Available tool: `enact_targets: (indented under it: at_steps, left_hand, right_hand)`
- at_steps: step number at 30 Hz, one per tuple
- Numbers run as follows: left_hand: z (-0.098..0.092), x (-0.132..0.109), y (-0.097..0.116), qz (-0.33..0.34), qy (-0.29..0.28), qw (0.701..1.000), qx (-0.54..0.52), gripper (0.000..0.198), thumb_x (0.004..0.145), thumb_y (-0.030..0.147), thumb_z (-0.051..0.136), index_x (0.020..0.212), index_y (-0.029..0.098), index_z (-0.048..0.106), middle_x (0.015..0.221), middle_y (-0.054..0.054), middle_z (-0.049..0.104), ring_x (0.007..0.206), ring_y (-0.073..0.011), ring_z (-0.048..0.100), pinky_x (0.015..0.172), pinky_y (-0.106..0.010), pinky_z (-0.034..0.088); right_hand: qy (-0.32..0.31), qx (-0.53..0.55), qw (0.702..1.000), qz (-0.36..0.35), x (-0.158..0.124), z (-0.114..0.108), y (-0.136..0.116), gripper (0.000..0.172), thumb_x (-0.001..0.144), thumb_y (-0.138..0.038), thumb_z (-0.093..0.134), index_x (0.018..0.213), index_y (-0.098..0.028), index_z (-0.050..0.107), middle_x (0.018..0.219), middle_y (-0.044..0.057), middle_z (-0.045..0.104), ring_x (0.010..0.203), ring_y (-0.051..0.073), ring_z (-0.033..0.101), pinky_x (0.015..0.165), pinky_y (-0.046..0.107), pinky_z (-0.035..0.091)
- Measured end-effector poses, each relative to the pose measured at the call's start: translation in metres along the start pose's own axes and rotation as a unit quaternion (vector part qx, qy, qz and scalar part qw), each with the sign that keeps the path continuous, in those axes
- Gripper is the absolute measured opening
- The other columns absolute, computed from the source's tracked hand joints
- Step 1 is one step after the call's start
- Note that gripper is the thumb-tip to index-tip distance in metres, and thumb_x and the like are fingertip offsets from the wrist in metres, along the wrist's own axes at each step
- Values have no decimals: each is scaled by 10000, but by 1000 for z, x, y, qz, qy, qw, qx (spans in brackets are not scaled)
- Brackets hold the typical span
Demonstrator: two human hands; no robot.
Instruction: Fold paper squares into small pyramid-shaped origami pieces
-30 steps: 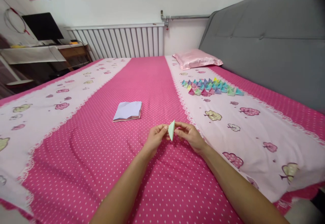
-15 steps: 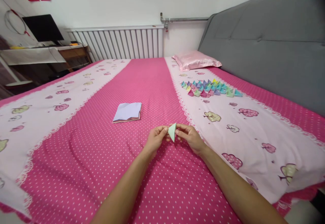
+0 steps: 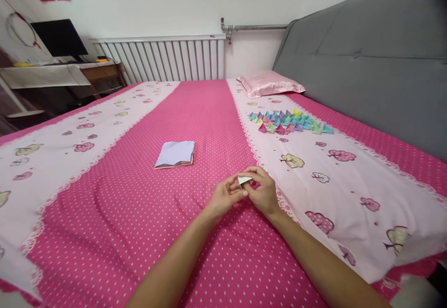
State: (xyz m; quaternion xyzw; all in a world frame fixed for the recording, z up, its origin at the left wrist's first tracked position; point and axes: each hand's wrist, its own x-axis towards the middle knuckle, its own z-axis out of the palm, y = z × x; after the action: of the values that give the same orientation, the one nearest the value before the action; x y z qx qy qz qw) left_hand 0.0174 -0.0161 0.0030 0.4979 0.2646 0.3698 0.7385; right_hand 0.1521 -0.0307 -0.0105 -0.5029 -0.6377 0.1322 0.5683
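A small pale green piece of folded paper (image 3: 245,180) is held between my two hands above the pink dotted bedspread (image 3: 195,112). My left hand (image 3: 225,197) has its fingers closed at the paper's left side, with the thumb reaching toward the right hand. On the other side, my right hand (image 3: 262,191) pinches the paper, and its fingers cover part of it. Beyond them to the left lies a stack of square paper sheets (image 3: 176,153), lavender on top. Several small folded paper pieces (image 3: 286,121) in many colours stand in rows at the right.
A pink satin pillow (image 3: 268,83) lies at the far end of the bed, near the grey padded headboard (image 3: 366,56). Behind the bed, a white radiator (image 3: 160,58) runs along the wall. A desk (image 3: 101,71) with a black monitor (image 3: 59,38) stands at the far left.
The green paper has turned from an upright triangle to a flatter angle and shifted slightly right and up. Both hands have moved closer together, and the right fingers now cover more of it.
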Motion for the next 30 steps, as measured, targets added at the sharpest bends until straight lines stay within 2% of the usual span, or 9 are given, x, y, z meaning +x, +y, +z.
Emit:
enact_targets:
  at_steps: [3,6,11,14,19,21,24,27,30]
  left_hand:
    - [3,3,-5,11,35,999,-27,453,634,282,751,1047,138,633,886,-89,676,742,-135,616,755,-268,468]
    - [3,4,-5,23,70,996,-42,290,671,288,719,907,124,677,860,-73,671,749,-120,602,776,-254,465]
    - [0,2,6,30,83,993,-83,211,719,180,645,924,142,674,894,-54,661,806,-113,590,797,-226,454]
    - [-2,0,10,24,77,992,-101,187,709,117,601,879,139,677,907,-54,655,813,-121,590,823,-250,456]
    - [-3,-1,9,35,47,998,-34,286,678,153,688,962,145,652,887,-61,664,793,-121,595,778,-235,443]
    - [-4,0,6,35,47,998,-3,315,652,189,727,953,132,657,848,-69,671,750,-121,598,737,-229,437]
    - [-7,4,0,27,61,997,23,300,624,278,754,858,106,678,758,-69,672,681,-121,593,690,-235,437]
    - [-11,8,-6,19,79,996,47,328,578,351,773,754,91,678,647,-50,650,606,-111,577,637,-235,438]
    - [-12,9,-9,0,91,993,69,362,566,400,767,707,81,668,602,-50,643,563,-111,574,607,-242,442]
  right_hand:
    - [2,-17,999,-27,0,0,3,303,731,-86,536,917,-253,707,937,43,610,874,179,565,750,317,486]
    - [-40,-31,997,-54,2,-1,3,347,780,-97,497,1008,-282,680,1056,41,612,956,188,542,860,364,448]
    - [-131,-2,990,-52,4,-7,-1,388,823,-168,481,1184,-271,577,1268,54,508,1120,207,475,976,409,371]
    - [-136,13,990,-26,5,-7,-1,344,857,-241,467,1180,-283,580,1301,50,488,1149,213,465,992,425,353]
    - [-85,39,995,19,6,-4,4,262,823,-309,556,1062,-280,657,1251,51,544,1108,209,510,967,398,387]
    - [-71,61,995,40,6,-3,5,333,782,-309,608,1111,-266,629,1209,58,570,1059,206,540,917,374,431]
    - [-71,90,990,79,7,-4,4,480,740,-301,645,1206,-228,556,1043,62,640,875,182,598,789,335,489]
    - [-87,94,988,85,7,-5,3,296,738,-318,638,998,-181,670,863,57,659,762,171,599,687,300,491]
    - [-90,98,988,74,7,-4,3,180,745,-336,629,779,-169,688,769,45,643,698,159,583,638,279,469]
